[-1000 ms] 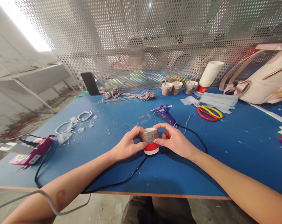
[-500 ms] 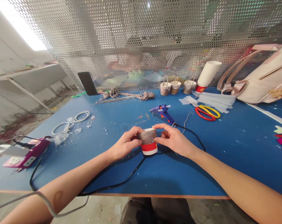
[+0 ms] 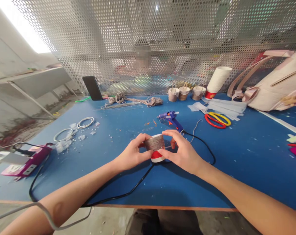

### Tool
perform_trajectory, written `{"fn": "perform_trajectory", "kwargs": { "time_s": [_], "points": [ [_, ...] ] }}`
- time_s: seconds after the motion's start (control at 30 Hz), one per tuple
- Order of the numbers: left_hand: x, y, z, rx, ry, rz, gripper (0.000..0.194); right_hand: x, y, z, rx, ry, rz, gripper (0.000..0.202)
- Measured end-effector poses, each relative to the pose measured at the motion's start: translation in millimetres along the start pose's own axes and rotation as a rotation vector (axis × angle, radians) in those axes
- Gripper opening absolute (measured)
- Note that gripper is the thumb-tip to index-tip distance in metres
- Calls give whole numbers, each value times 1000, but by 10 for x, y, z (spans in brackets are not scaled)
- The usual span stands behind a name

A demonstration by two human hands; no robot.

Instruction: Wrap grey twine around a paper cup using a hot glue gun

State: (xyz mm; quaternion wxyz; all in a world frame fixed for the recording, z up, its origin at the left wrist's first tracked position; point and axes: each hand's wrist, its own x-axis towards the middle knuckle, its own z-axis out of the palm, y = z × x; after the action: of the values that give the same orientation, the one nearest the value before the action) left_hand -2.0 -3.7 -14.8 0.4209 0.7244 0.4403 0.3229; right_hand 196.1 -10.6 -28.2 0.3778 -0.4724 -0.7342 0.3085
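A paper cup (image 3: pixel 155 143) with grey-brown cord wound round its upper part and a red and white band below stands between my hands. From the left, my left hand (image 3: pixel 135 150) grips it, thumb on the front and fingers at the rim. My right hand (image 3: pixel 182 150) holds the other side, with the index finger at the rim and the thumb low on the front. A thin length of cord shows by the right fingers. Behind the cup lies a blue glue gun (image 3: pixel 171 119), its black cable running right.
Cord bundles (image 3: pixel 150 101), a phone (image 3: pixel 92 88), wrapped cups (image 3: pixel 173 94) and stacked cups (image 3: pixel 218 80) line the mesh (image 3: pixel 113 39). Red and yellow rings (image 3: pixel 218 119) lie right, white rings (image 3: pixel 85 122) left. A power strip (image 3: pixel 32 163) and a bag (image 3: pixel 277 81) flank them.
Both thumbs have moved inward and lower over the front of the cup, covering more of the red band. The cup is slightly tilted.
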Motion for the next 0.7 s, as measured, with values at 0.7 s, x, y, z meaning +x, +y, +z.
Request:
{"fn": "perform_trajectory", "kwargs": {
  "time_s": [0.7],
  "points": [
    [-19, 87, 81, 305, 33, 43, 15, -7, -34, 41, 51, -4, -17, 18]
  ]
}}
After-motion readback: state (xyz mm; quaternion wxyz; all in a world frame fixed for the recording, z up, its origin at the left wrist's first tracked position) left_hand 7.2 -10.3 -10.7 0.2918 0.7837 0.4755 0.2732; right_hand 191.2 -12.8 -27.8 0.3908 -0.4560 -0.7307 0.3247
